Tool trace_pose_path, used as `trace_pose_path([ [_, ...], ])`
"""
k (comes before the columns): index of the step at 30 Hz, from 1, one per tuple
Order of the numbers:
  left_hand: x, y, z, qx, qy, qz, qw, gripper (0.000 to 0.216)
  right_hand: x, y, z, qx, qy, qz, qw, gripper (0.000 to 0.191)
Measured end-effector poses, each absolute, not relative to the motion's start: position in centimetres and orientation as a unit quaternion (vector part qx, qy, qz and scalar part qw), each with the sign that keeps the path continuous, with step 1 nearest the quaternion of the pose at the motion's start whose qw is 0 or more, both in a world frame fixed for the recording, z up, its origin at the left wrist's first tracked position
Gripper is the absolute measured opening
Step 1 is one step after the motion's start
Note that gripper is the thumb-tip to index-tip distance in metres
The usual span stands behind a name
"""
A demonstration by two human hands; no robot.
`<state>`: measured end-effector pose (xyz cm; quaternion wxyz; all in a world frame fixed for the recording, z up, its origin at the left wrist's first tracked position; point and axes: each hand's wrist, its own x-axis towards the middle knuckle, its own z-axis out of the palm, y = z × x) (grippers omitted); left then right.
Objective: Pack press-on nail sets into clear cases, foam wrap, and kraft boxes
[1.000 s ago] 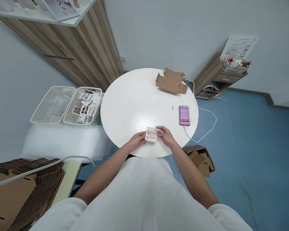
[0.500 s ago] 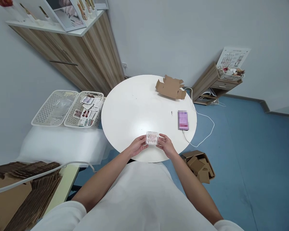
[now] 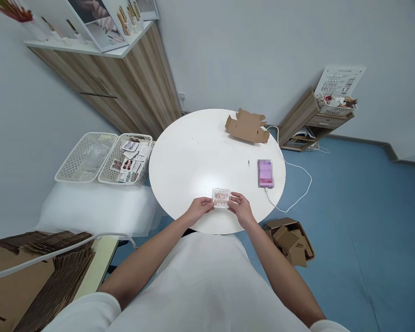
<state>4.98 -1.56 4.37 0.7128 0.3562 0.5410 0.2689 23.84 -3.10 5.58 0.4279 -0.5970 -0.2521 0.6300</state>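
Note:
A small clear plastic case of pink press-on nails (image 3: pixel 221 198) is held just above the near edge of the round white table (image 3: pixel 200 157). My left hand (image 3: pixel 201 207) pinches its left end with the fingers curled. On the other side, my right hand (image 3: pixel 240 206) grips its right end, fingers closed on the case. Both forearms reach in from the bottom of the view.
A phone (image 3: pixel 265 173) on a white cable lies at the table's right. An unfolded cardboard box (image 3: pixel 247 125) sits at the far edge. Two white baskets (image 3: pixel 105 157), one with nail packs, stand to the left. A carton of cardboard (image 3: pixel 290 237) rests on the floor.
The case has stayed in both hands, tipping slightly flatter toward the table. The view has shifted a little as my head moved.

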Motion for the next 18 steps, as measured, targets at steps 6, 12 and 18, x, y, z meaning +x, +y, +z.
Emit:
trace_pose_path([
  [6, 5.4, -1.5, 4.8, 0.414, 0.542, 0.287, 0.672, 0.034, 23.6, -3.5, 5.7, -0.606, -0.282, 0.599, 0.441, 0.045],
  [12, 5.0, -1.7, 4.5, 0.463, 0.551, 0.316, 0.618, 0.043, 23.0, -3.2, 5.8, -0.609, -0.375, 0.551, 0.43, 0.048],
  [18, 4.3, -2.1, 4.3, 0.496, 0.56, 0.334, 0.574, 0.038, 21.8, -2.5, 5.5, -0.622, -0.388, 0.529, 0.428, 0.04],
])
